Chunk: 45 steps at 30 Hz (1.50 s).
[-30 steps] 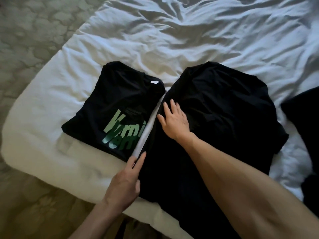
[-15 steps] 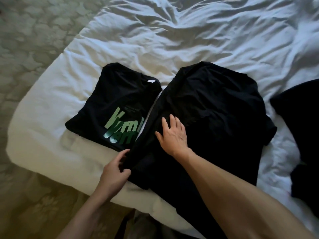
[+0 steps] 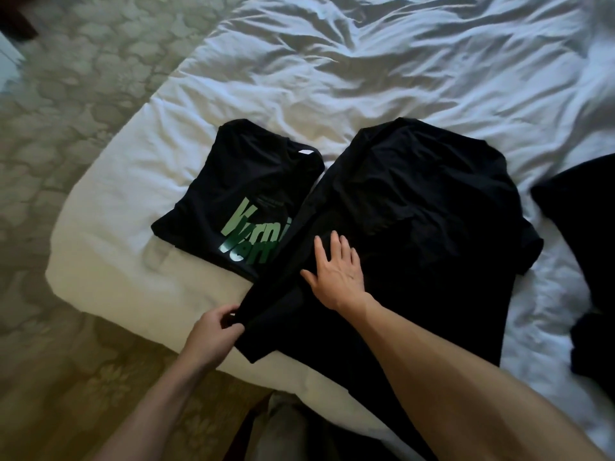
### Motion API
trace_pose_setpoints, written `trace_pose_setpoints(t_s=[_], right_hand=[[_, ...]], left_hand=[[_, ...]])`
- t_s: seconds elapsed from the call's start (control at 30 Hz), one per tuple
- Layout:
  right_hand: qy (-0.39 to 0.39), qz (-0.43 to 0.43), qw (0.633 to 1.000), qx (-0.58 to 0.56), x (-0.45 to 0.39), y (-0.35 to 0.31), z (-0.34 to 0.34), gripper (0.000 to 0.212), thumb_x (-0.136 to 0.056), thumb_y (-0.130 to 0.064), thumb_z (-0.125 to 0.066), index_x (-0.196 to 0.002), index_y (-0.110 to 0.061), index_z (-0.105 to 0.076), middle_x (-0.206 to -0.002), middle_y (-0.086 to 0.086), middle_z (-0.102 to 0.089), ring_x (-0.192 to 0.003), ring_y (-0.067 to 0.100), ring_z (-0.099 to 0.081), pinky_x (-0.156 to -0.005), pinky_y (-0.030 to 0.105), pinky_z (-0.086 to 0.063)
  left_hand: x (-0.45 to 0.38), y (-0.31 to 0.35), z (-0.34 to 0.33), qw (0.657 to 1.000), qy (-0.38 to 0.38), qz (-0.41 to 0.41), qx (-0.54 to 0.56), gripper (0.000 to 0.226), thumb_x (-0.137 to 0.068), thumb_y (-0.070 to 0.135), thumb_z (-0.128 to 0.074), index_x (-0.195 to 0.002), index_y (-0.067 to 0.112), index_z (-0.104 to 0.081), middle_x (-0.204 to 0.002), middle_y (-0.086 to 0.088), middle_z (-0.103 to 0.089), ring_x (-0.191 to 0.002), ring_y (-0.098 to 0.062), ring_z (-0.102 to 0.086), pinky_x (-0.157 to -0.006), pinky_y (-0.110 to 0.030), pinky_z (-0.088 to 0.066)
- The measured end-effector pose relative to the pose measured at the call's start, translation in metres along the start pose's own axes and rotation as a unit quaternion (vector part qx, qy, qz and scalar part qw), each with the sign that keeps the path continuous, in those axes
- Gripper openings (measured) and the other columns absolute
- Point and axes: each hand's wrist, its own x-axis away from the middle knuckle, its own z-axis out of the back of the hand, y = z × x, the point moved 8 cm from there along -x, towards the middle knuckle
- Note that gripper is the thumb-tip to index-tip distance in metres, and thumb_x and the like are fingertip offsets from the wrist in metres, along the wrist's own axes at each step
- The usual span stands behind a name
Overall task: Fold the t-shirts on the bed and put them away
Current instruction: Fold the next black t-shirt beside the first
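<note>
A plain black t-shirt [image 3: 432, 207] lies spread on the white bed [image 3: 332, 78], its lower part hanging over the near edge. My right hand [image 3: 336, 271] presses flat on its left side, fingers straight. My left hand [image 3: 213, 334] pinches the shirt's left sleeve edge near the bed's corner. To the left lies a folded black t-shirt with green lettering [image 3: 243, 201], its right edge under the plain shirt's side.
More dark clothing [image 3: 585, 234] lies at the right edge of the bed. A patterned carpet [image 3: 66, 94] surrounds the bed's corner on the left and near side. The sheet beyond the shirts is rumpled.
My left hand went from lying flat along the shirt's edge to pinching the sleeve and pulling it out toward the bed's corner. My right hand slid nearer along the shirt.
</note>
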Motion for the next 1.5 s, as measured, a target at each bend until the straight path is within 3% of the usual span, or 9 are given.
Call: trace_pose_setpoints(t_s=[0.17, 0.3, 0.47, 0.77, 0.93, 1.07, 1.2, 1.37, 1.5], right_hand=[[-0.008, -0.02, 1.0, -0.011, 0.001, -0.005, -0.004, 0.076, -0.101, -0.054, -0.033, -0.157, -0.016, 0.002, -0.162, 0.02, 0.009, -0.15, 0.036, 0.008, -0.121, 0.05, -0.004], [-0.014, -0.041, 0.999, -0.018, 0.002, -0.006, -0.004, 0.076, -0.101, -0.053, -0.033, -0.157, -0.017, 0.003, -0.162, 0.019, 0.01, -0.15, 0.036, 0.008, -0.121, 0.05, -0.004], [-0.022, -0.06, 0.998, -0.03, 0.004, -0.012, -0.002, 0.076, -0.101, -0.052, -0.035, -0.157, -0.017, 0.002, -0.162, 0.019, 0.008, -0.15, 0.037, 0.006, -0.12, 0.051, -0.007], [0.069, -0.09, 0.989, -0.097, 0.03, -0.004, 0.017, 0.065, -0.1, -0.046, -0.043, -0.153, -0.015, -0.022, -0.158, 0.014, -0.02, -0.145, 0.029, -0.02, -0.115, 0.042, -0.024], [0.099, -0.238, 0.957, -0.133, 0.103, 0.053, -0.006, 0.053, -0.098, -0.043, -0.048, -0.143, -0.017, -0.038, -0.141, 0.008, -0.041, -0.128, 0.025, -0.041, -0.105, 0.039, -0.036], [0.075, -0.248, 0.957, -0.131, 0.143, 0.069, -0.027, 0.048, -0.097, -0.043, -0.05, -0.139, -0.021, -0.041, -0.137, 0.003, -0.041, -0.125, 0.022, -0.04, -0.103, 0.036, -0.038], [0.091, -0.306, 0.938, -0.137, 0.174, 0.085, -0.031, 0.04, -0.096, -0.046, -0.051, -0.128, -0.022, -0.048, -0.129, 0.004, -0.047, -0.121, 0.023, -0.044, -0.1, 0.037, -0.038], [0.103, -0.462, 0.869, -0.145, 0.223, 0.121, -0.043, 0.062, -0.086, -0.057, -0.061, -0.126, -0.014, -0.042, -0.135, 0.013, -0.039, -0.126, 0.033, -0.037, -0.102, 0.047, -0.035], [0.135, -0.52, 0.82, -0.197, 0.248, 0.145, -0.057, 0.092, -0.078, -0.061, -0.069, -0.142, -0.009, -0.028, -0.144, 0.016, -0.031, -0.132, 0.036, -0.032, -0.107, 0.049, -0.032]], left_hand=[[0.008, -0.016, -0.017, 0.965, -0.025, 0.055, 0.257, 0.024, -0.102, 0.009, -0.045, -0.116, 0.019, -0.063, -0.111, -0.011, -0.068, -0.102, -0.028, -0.065, -0.075, -0.036, -0.052], [0.008, -0.013, -0.01, 0.992, 0.036, -0.034, 0.113, 0.024, -0.104, 0.019, -0.047, -0.105, 0.04, -0.059, -0.105, 0.005, -0.068, -0.1, -0.02, -0.066, -0.083, -0.038, -0.056], [0.002, -0.005, 0.0, 0.988, 0.017, -0.13, -0.08, 0.031, -0.1, 0.027, -0.053, -0.13, 0.019, -0.059, -0.097, 0.019, -0.061, -0.086, 0.004, -0.058, -0.063, -0.01, -0.047], [0.015, 0.04, -0.034, 0.884, 0.176, -0.261, -0.345, 0.069, -0.081, 0.033, -0.073, -0.14, 0.011, -0.045, -0.128, -0.011, -0.053, -0.111, -0.027, -0.052, -0.084, -0.037, -0.049], [0.03, 0.039, -0.066, 0.844, 0.17, -0.308, -0.405, 0.073, -0.072, 0.025, -0.078, -0.137, 0.009, -0.051, -0.139, -0.019, -0.046, -0.126, -0.038, -0.045, -0.095, -0.051, -0.046], [0.055, 0.04, -0.111, 0.808, 0.101, -0.409, -0.413, 0.045, -0.07, 0.019, -0.081, -0.113, 0.015, -0.068, -0.109, -0.009, -0.062, -0.1, -0.029, -0.06, -0.075, -0.04, -0.051], [0.065, 0.033, -0.133, 0.923, 0.035, -0.23, -0.306, 0.015, -0.091, 0.036, -0.063, -0.1, 0.026, -0.059, -0.08, 0.006, -0.065, -0.073, -0.015, -0.064, -0.059, -0.029, -0.049], [0.054, -0.027, -0.133, 0.993, 0.073, 0.042, -0.082, 0.037, -0.089, 0.049, -0.062, -0.071, 0.016, -0.066, -0.069, -0.003, -0.069, -0.066, -0.023, -0.068, -0.075, -0.044, -0.06], [0.067, -0.048, -0.136, 0.911, 0.168, 0.199, 0.321, 0.044, -0.086, 0.018, -0.074, -0.122, 0.001, -0.055, -0.107, -0.013, -0.065, -0.089, -0.026, -0.067, -0.083, -0.039, -0.057]])
